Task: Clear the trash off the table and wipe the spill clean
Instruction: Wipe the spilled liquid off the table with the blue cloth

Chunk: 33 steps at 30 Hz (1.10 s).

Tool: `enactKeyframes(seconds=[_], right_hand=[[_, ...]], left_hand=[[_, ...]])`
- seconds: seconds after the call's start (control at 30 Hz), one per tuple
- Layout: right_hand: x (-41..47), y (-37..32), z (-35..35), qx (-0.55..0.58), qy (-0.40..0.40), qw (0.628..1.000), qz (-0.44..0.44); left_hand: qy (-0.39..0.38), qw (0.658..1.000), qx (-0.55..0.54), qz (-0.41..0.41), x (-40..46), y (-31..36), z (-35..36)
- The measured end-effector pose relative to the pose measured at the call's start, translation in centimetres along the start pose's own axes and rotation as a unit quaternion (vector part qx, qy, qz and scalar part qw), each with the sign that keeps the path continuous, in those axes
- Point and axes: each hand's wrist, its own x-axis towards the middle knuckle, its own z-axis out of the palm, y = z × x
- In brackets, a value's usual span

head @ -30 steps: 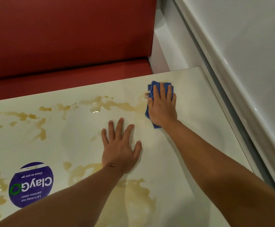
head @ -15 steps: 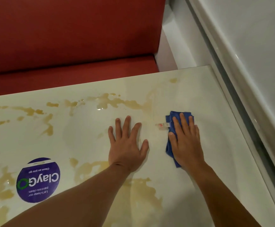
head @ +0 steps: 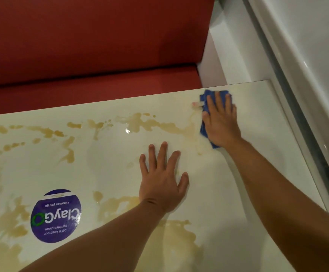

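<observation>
Now I see my right hand (head: 221,122) lying flat on a blue cloth (head: 204,129) near the far right corner of the table (head: 257,173). My fingers there are straight and a little apart, and they press the cloth down on the tabletop. The cloth peeks out past my fingertips and along the left side of my hand. A small pale scrap (head: 198,104) with a pink end lies on the table, touching the left edge of the cloth.

My left hand (head: 162,185) rests flat on the table too, closer to me and near the middle. Its fingers are straight and spread wide, and it holds nothing.

The spill (head: 149,122) is a thin tan-brown mess. One long wet streak runs across the far part of the table, from the left edge up to just beside the cloth. More brown patches sit closer to me, under and around my left arm, and more lie on the left side. A bright spot shines on the wet streak.

A round purple sticker (head: 56,215) is stuck on the table at the left. It reads "ClayGo" upside down from where I look. Past the far edge of the table is a red bench seat (head: 91,46). On the right runs a white wall ledge (head: 297,55).
</observation>
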Motion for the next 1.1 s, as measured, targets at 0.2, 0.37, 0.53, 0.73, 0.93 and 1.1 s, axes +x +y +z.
enactKeyframes(seconds=[0.2,0.37,0.53,0.73,0.93,1.1], right_hand=[[-13.0,3.7,2.2,0.0,-0.024,0.997,-0.079],[-13.5,9.6,0.5,0.022,-0.028,0.999,-0.005],[-4.5,8.4,-0.9,0.029,0.012,0.994,0.109],[-1.0,-0.1,0.3,0.01,-0.001,1.0,0.022],[-12.7,0.4,2.7,-0.004,-0.021,0.997,-0.079],[-17.6,7.2,1.9,0.026,-0.038,0.998,-0.052]], left_hand=[[-0.001,1.0,0.001,0.001,0.0,-0.1,0.1],[-0.003,1.0,-0.013,0.002,0.0,0.0,-0.1],[-0.004,1.0,-0.011,0.002,0.0,0.1,-0.2],[-0.014,1.0,0.007,-0.003,-0.1,0.1,-0.3],[-0.014,1.0,0.013,-0.006,0.0,0.2,-0.3],[-0.016,1.0,-0.004,-0.004,0.0,0.1,-0.3]])
